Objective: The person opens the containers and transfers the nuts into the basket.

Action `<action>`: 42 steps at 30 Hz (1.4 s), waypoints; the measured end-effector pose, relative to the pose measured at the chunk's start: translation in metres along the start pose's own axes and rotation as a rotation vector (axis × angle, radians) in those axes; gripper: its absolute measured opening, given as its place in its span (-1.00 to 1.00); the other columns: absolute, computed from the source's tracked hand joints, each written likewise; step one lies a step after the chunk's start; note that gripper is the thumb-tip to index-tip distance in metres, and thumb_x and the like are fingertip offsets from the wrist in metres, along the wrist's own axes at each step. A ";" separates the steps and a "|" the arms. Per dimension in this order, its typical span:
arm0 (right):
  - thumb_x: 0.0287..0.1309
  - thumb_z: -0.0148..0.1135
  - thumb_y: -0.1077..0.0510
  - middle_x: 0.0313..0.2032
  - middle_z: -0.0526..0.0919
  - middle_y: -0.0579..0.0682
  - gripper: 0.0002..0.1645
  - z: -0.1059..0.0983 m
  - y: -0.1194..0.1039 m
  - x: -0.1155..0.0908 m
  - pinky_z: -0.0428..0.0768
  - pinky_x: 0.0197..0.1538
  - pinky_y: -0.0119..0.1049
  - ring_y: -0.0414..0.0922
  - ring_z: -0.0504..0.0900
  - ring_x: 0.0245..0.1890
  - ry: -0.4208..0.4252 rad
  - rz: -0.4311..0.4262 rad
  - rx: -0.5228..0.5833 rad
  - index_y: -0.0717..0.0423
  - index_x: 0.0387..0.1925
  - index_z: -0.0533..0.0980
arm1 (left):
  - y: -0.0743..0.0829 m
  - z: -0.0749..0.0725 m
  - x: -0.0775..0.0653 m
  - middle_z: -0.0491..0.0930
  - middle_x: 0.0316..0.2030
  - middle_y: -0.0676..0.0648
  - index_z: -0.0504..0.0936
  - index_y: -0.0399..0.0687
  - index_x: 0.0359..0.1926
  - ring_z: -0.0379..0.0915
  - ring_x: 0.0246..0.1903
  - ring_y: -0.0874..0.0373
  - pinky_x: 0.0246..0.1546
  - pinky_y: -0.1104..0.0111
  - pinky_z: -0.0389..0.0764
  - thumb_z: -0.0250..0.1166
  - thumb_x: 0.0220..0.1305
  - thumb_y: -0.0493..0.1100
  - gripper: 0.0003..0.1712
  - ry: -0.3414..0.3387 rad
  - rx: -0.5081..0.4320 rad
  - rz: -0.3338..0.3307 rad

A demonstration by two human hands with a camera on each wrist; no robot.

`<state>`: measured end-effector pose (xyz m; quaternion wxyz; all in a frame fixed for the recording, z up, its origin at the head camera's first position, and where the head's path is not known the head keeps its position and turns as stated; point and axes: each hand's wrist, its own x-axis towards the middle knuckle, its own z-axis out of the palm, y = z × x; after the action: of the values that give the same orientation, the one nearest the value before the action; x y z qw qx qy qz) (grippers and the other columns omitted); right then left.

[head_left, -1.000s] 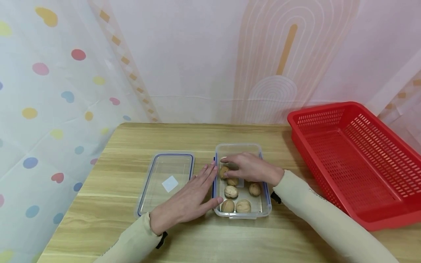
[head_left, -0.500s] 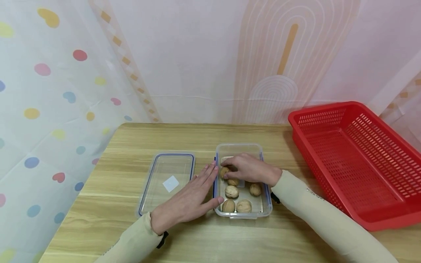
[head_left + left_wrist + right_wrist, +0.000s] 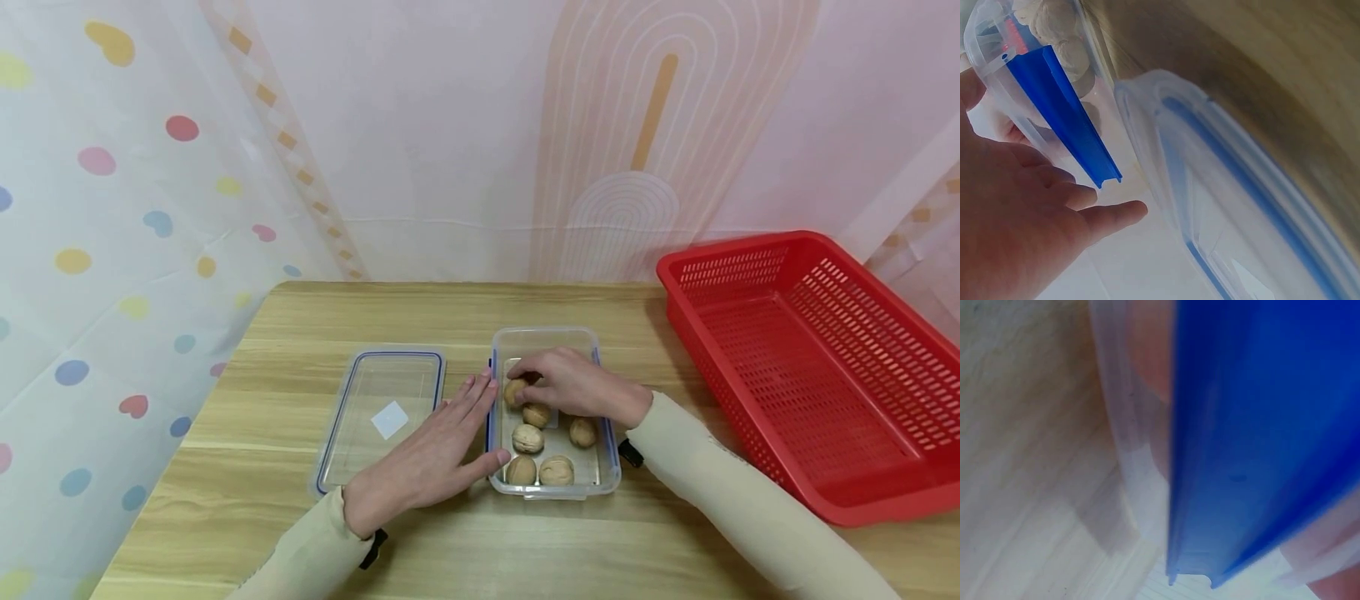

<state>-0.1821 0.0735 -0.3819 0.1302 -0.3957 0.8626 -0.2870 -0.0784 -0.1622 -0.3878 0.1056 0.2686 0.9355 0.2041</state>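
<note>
The clear plastic food container [image 3: 553, 493] stands uncovered on the table with several walnuts [image 3: 557, 471] inside. My right hand [image 3: 566, 383] reaches into it over the right side. Its thumb and fingers curl round a walnut [image 3: 516, 393] near the left wall; the fingertips are partly hidden. Another walnut [image 3: 536, 415] lies just under the thumb. With straight fingers, my left hand [image 3: 442, 454] rests against the container's left side, its thumb at the rim. A blue latch [image 3: 1063, 115] hangs beside the left fingers in the left wrist view. Another blue latch [image 3: 1254, 444] fills much of the right wrist view.
A clear lid [image 3: 352, 417] with a blue seal lies left of the container, partly behind the left hand. The red perforated basket [image 3: 795, 375] stands at the right, near the right forearm. A patterned curtain [image 3: 450, 125] hangs behind the wooden table [image 3: 465, 312].
My right hand shifts slightly to the right inside the container. The walnut at its fingers and the one under the thumb move slightly right too. My left hand stays in place.
</note>
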 end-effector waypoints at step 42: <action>0.20 0.51 0.17 -0.05 0.80 -0.05 -0.63 0.001 -0.026 -0.076 0.76 -0.04 -0.13 -0.18 0.76 -0.08 0.432 -0.168 0.038 0.15 0.04 0.71 | -0.001 0.000 0.004 -0.20 0.64 -0.15 -0.07 -0.17 0.65 -0.23 0.61 -0.09 0.47 -0.31 0.03 -0.01 0.60 0.26 -0.09 0.037 0.040 0.000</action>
<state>-0.1159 0.1173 -0.3677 -0.0744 -0.3929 0.8290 -0.3910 -0.0824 -0.1609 -0.3883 0.0828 0.2669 0.9412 0.1901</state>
